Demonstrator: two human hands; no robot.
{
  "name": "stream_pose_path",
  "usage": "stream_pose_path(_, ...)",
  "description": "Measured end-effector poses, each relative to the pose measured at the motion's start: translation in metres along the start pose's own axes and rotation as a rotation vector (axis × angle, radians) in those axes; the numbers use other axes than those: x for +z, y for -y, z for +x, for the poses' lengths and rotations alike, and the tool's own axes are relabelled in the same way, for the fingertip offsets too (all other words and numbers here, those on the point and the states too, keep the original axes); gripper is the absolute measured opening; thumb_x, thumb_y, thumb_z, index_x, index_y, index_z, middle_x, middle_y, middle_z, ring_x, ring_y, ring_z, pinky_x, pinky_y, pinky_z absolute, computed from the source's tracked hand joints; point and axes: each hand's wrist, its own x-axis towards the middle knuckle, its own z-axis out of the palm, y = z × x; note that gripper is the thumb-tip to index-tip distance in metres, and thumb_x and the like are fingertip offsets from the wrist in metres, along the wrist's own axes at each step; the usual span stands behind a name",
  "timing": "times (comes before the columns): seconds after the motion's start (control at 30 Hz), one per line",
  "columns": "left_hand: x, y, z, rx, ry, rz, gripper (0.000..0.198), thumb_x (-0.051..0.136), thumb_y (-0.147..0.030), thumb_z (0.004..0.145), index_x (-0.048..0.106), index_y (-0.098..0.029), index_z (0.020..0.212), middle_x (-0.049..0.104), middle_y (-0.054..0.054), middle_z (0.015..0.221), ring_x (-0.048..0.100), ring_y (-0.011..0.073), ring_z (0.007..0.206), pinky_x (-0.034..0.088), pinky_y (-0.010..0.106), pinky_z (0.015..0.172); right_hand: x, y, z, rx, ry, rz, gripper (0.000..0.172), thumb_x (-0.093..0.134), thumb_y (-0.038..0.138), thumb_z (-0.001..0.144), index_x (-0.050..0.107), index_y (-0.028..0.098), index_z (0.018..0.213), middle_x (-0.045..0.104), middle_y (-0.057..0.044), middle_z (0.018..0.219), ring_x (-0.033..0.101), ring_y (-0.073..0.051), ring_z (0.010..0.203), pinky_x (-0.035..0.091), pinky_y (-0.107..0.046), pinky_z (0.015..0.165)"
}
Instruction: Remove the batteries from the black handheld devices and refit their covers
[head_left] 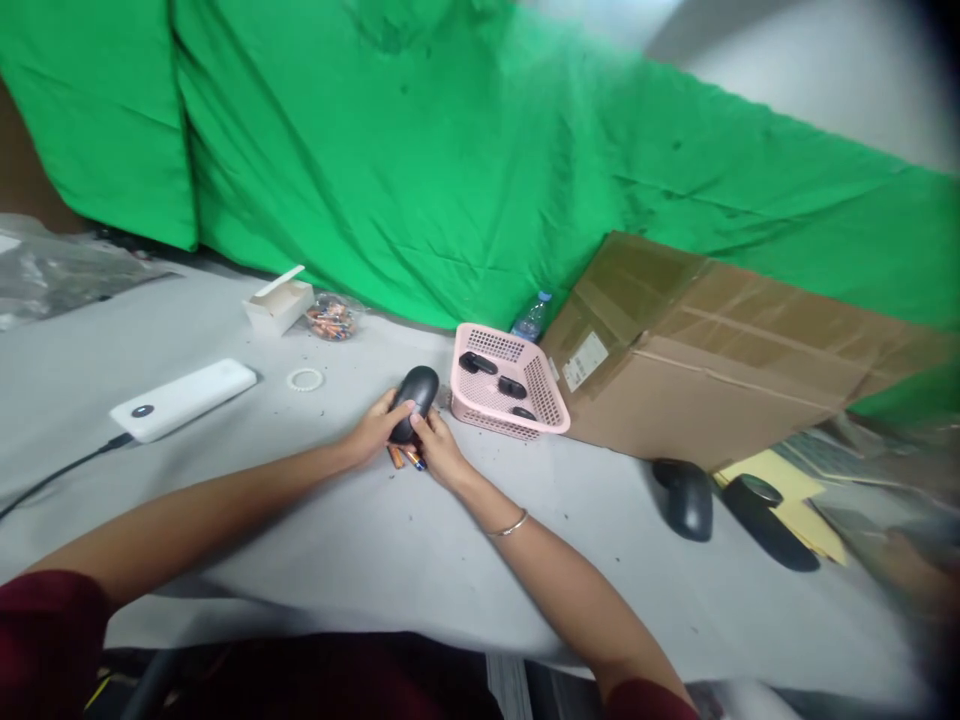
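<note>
Both hands hold one black computer mouse just above the grey table. My left hand grips its left side with fingers curled. My right hand pinches its near end, thumb on top. Two orange batteries lie on the table right under the hands. A pink plastic basket with small black parts inside stands just to the right of the mouse.
Two more black mice lie at the right, one on yellow paper. A large cardboard box stands behind the basket. A white power bank with cable, a white ring, a small white box and a bag of batteries are at the left.
</note>
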Motion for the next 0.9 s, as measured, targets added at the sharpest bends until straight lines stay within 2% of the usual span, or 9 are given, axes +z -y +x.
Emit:
stream_pose_path(0.13, -0.001, 0.003, 0.004, 0.100, -0.016, 0.090, 0.043, 0.066, -0.043, 0.077, 0.049, -0.018, 0.108, 0.058, 0.003, 0.085, 0.060, 0.0155, 0.061, 0.054, 0.027, 0.051, -0.003, 0.006, 0.000, -0.008, 0.064, 0.023, 0.060, 0.068, 0.055, 0.076, 0.046, 0.019, 0.119, 0.054, 0.002, 0.076, 0.047, -0.009, 0.051, 0.042, -0.021, 0.046)
stream_pose_path(0.23, -0.001, 0.002, 0.002, 0.200, -0.050, 0.162, 0.037, 0.066, -0.036, 0.078, 0.052, -0.016, 0.106, 0.059, 0.004, 0.088, 0.062, 0.0186, 0.079, 0.054, 0.028, 0.071, -0.004, 0.008, 0.000, -0.069, 0.098, -0.027, 0.064, 0.068, 0.054, 0.076, 0.044, 0.020, 0.126, 0.060, -0.005, 0.096, 0.059, -0.014, 0.073, 0.052, -0.026, 0.062)
stream_pose_path(0.3, 0.000, 0.002, 0.000, 0.219, -0.051, 0.181, 0.036, 0.066, -0.036, 0.079, 0.053, -0.015, 0.106, 0.060, 0.006, 0.090, 0.061, 0.0213, 0.088, 0.052, 0.030, 0.078, -0.003, 0.009, -0.001, -0.122, 0.102, -0.105, 0.073, 0.069, 0.052, 0.075, 0.038, 0.022, 0.134, 0.058, -0.009, 0.113, 0.061, -0.019, 0.094, 0.054, -0.033, 0.078)
stream_pose_path(0.43, 0.001, 0.001, -0.001, 0.233, -0.102, 0.181, 0.036, 0.063, -0.037, 0.081, 0.054, -0.015, 0.108, 0.061, 0.006, 0.093, 0.059, 0.0220, 0.091, 0.048, 0.031, 0.079, 0.000, 0.013, -0.010, -0.349, -0.100, -0.471, 0.086, 0.068, 0.040, 0.079, 0.018, 0.023, 0.147, 0.038, -0.016, 0.139, 0.051, -0.023, 0.118, 0.048, -0.042, 0.096)
stream_pose_path(0.5, -0.001, 0.001, 0.001, 0.272, -0.151, 0.173, 0.036, 0.062, -0.036, 0.081, 0.054, -0.015, 0.109, 0.060, 0.004, 0.095, 0.057, 0.0201, 0.093, 0.046, 0.029, 0.081, 0.001, 0.016, -0.015, -0.505, -0.163, -0.717, 0.078, 0.066, 0.034, 0.082, 0.023, 0.022, 0.146, 0.030, -0.016, 0.144, 0.041, -0.025, 0.128, 0.044, -0.044, 0.102)
stream_pose_path(0.6, -0.004, 0.005, 0.005, 0.282, -0.190, 0.123, 0.033, 0.064, -0.034, 0.080, 0.053, -0.016, 0.105, 0.057, 0.001, 0.090, 0.056, 0.0174, 0.088, 0.045, 0.027, 0.080, 0.002, 0.020, -0.020, -0.654, -0.092, -0.984, 0.062, 0.068, 0.031, 0.081, 0.042, 0.023, 0.137, 0.034, -0.013, 0.141, 0.035, -0.027, 0.131, 0.036, -0.047, 0.109)
stream_pose_path(0.7, -0.004, 0.009, 0.005, 0.263, -0.148, 0.036, 0.032, 0.064, -0.033, 0.080, 0.052, -0.017, 0.105, 0.055, 0.001, 0.089, 0.055, 0.0161, 0.087, 0.044, 0.026, 0.079, 0.004, 0.019, -0.020, -0.669, -0.065, -1.080, 0.063, 0.072, 0.031, 0.078, 0.046, 0.022, 0.135, 0.038, -0.013, 0.137, 0.039, -0.027, 0.125, 0.038, -0.047, 0.107)
stream_pose_path(0.8, -0.002, 0.008, 0.004, 0.213, -0.026, -0.058, 0.040, 0.073, -0.027, 0.073, 0.053, -0.017, 0.107, 0.057, 0.001, 0.092, 0.056, 0.0165, 0.090, 0.045, 0.025, 0.080, 0.004, 0.016, -0.019, -0.649, -0.100, -1.110, 0.063, 0.069, 0.026, 0.078, 0.045, 0.020, 0.136, 0.042, -0.014, 0.129, 0.041, -0.028, 0.120, 0.041, -0.047, 0.103)
stream_pose_path(0.9, -0.005, 0.002, 0.006, 0.032, 0.147, -0.191, 0.051, 0.077, -0.027, 0.070, 0.054, -0.019, 0.114, 0.061, 0.002, 0.093, 0.060, 0.0191, 0.086, 0.047, 0.029, 0.078, 0.002, 0.014, -0.016, -0.602, -0.154, -1.113, 0.066, 0.068, 0.024, 0.075, 0.044, 0.018, 0.136, 0.045, -0.014, 0.123, 0.042, -0.028, 0.117, 0.040, -0.048, 0.103)
